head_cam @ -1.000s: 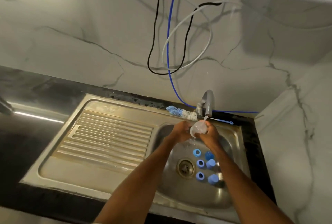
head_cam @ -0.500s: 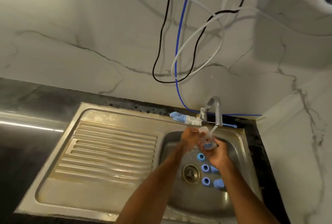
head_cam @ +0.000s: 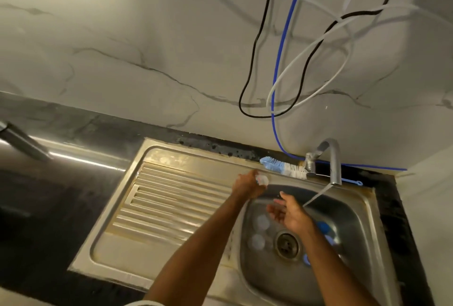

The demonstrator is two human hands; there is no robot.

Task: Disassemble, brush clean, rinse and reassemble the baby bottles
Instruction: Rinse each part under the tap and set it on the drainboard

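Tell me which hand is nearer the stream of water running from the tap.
Right. The right hand is open over the basin, just left of the water stream, apart from it. The left hand is farther left, by the drainboard, holding a small clear piece.

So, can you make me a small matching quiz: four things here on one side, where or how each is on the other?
1 brush
2 left hand
3 right hand
4 blue parts

A lying in the basin
B open, above the basin
C lying behind the basin, by the tap
D holding a clear part at the drainboard's edge

Pairs: 1-C, 2-D, 3-B, 4-A
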